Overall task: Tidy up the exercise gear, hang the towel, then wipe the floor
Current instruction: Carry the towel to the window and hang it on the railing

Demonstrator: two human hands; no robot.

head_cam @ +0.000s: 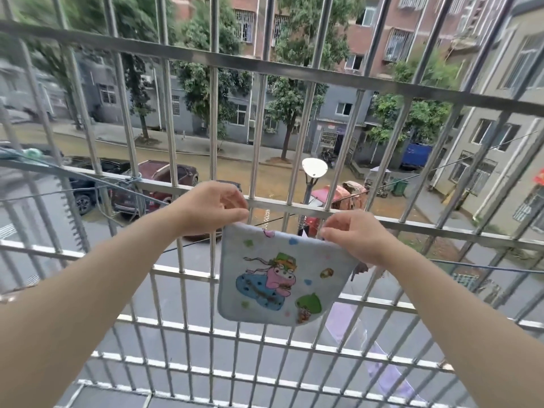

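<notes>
A small light-blue towel (pixel 273 275) with a cartoon print hangs flat in front of the metal window grille. My left hand (pixel 209 209) pinches its top left corner. My right hand (pixel 350 234) pinches its top right corner. Both hands hold the top edge just below a horizontal rail (pixel 412 223) of the grille. A thin dark line (pixel 188 245) runs across behind the towel at about that height.
The steel grille (pixel 182 48) of upright bars and cross rails fills the view, with a barred floor section (pixel 206 343) below. A blue cord (pixel 132 180) is knotted on the rail at left. A pale purple item (pixel 382 366) hangs at lower right. Street, cars and buildings lie beyond.
</notes>
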